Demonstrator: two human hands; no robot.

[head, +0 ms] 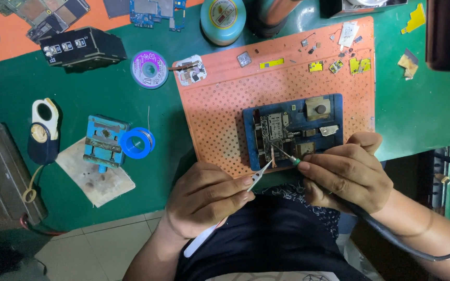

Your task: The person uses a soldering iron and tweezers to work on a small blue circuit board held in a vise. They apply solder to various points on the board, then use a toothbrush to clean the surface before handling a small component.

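Observation:
My left hand (207, 198) grips metal tweezers (260, 174) whose tips reach the near edge of a small circuit board (274, 130). The board is clamped in a blue holder (292, 127) on an orange perforated mat (220, 104). My right hand (347, 174) holds a corded soldering iron (287, 155) like a pen. Its thin tip touches the board's lower edge, close to the tweezer tips. The iron's dark cable (391, 237) runs back under my right forearm.
On the green table (105, 93) lie a blue clamp (102, 140), a blue wire spool (137, 142), a purple reel (149, 68), a black box (82, 48) and a round tin (223, 20). Small chips and yellow tape bits litter the mat's far edge (334, 65).

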